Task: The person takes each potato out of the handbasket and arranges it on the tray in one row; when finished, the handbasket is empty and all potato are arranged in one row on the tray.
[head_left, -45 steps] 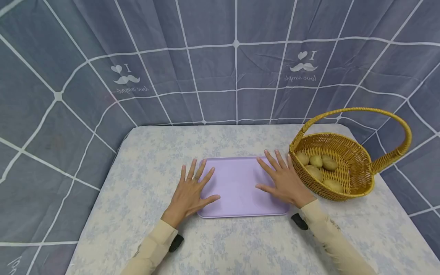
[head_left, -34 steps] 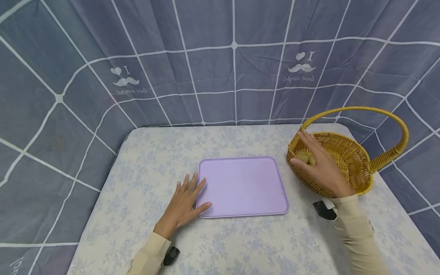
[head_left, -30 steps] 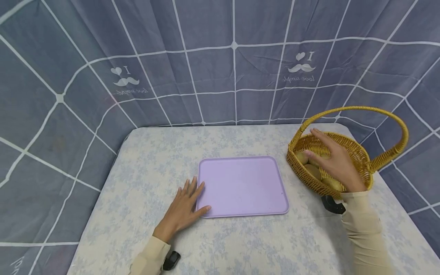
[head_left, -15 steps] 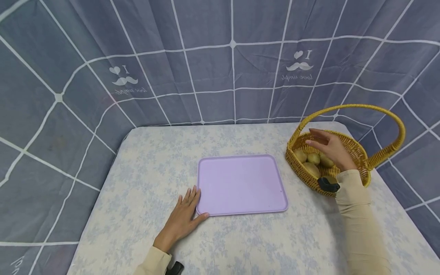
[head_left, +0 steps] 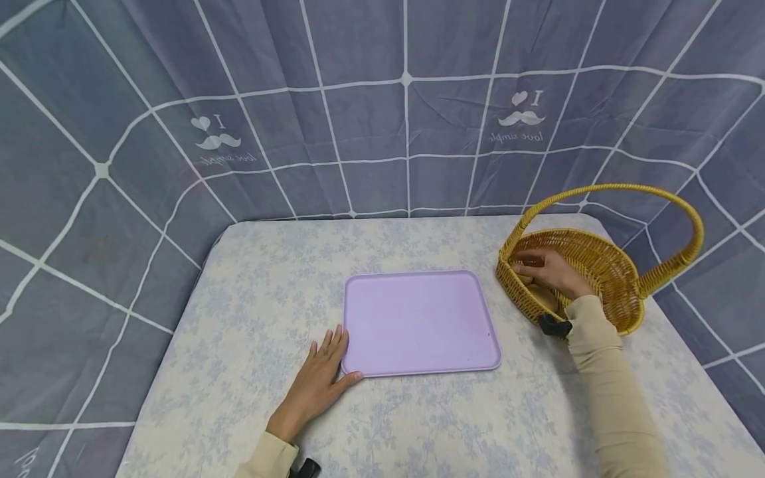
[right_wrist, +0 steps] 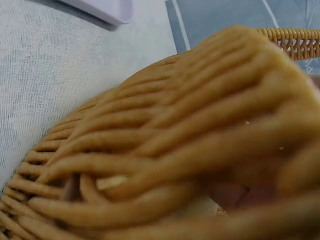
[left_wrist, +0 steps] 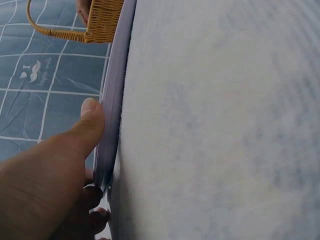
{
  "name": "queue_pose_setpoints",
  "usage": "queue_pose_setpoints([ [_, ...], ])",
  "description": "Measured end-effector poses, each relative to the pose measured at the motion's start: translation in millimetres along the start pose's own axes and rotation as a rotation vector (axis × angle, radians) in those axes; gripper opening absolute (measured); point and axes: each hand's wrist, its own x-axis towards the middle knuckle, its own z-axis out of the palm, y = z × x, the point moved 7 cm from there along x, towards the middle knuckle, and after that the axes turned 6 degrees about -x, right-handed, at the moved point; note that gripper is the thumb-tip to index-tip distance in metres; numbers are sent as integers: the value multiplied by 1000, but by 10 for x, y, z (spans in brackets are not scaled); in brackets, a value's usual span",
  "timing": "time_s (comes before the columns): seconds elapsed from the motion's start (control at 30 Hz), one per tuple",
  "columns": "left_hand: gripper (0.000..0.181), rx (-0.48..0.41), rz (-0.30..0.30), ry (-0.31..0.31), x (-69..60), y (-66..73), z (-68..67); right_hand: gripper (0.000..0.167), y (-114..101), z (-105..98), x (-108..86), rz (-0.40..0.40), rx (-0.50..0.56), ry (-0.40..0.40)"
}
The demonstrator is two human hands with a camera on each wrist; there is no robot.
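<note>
My left hand (head_left: 319,375) lies at the near left corner of a lilac rectangular tray (head_left: 421,322), its fingers fairly straight along the side and its thumb against the front edge. In the left wrist view the thumb (left_wrist: 89,125) touches the tray's rim (left_wrist: 111,95). My right hand (head_left: 552,272) reaches down into a yellow-brown wicker basket (head_left: 627,305), fingers and thumb at the potatoes by its left wall. One potato (head_left: 545,297) shows beneath the hand; others are mostly covered. Basket weave (right_wrist: 150,135) fills the right wrist view and hides the fingertips, so their hold is unclear.
The basket's tall handle (head_left: 621,189) arches over its opening, above and beyond the right hand. A pale floral cloth (head_left: 281,265) covers the table. Grey-blue checked curtains (head_left: 370,119) hang behind and at both sides.
My right hand has gone from above the tray to the basket, hovered there, then lowered among the potatoes at its left. My left hand has drawn back slightly to the tray's near left corner.
</note>
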Motion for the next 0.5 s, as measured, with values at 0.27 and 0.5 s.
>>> queue_pose_setpoints([
  [0.27, 85, 1, 4, 14, 6, -14, -4, 51, 52, 105, 24, 41, -72, -42],
  [0.5, 85, -8, -4, 0, 14, -20, 2, 56, 142, 122, 17, 76, -64, -44],
])
